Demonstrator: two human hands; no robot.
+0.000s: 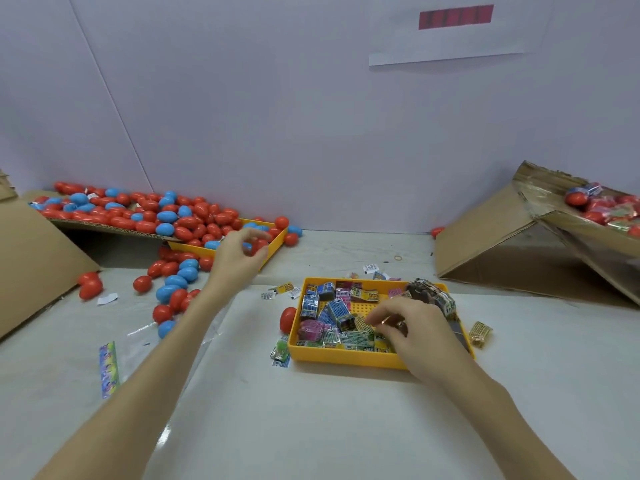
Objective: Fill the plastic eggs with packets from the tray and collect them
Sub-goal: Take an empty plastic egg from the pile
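Far left: red and blue eggs (145,216) heaped on a cardboard flap (31,258), spilling down onto the table (311,427) and into a yellow tray (273,249). Over that tray, left hand (239,252), fingers curled around a red egg (258,244) (grip partly hidden). Centre right: second yellow tray (346,356) of packets (341,311), right hand (414,332) in it, fingertips pinched narrow; cannot tell whether on a packet. Far right: tilted cardboard box (491,230) holding filled eggs (576,199).

Walls: pale panels (277,116); paper sheet (457,29) is taped up
Table: white covering (311,427); cardboard (485,244) is propped right
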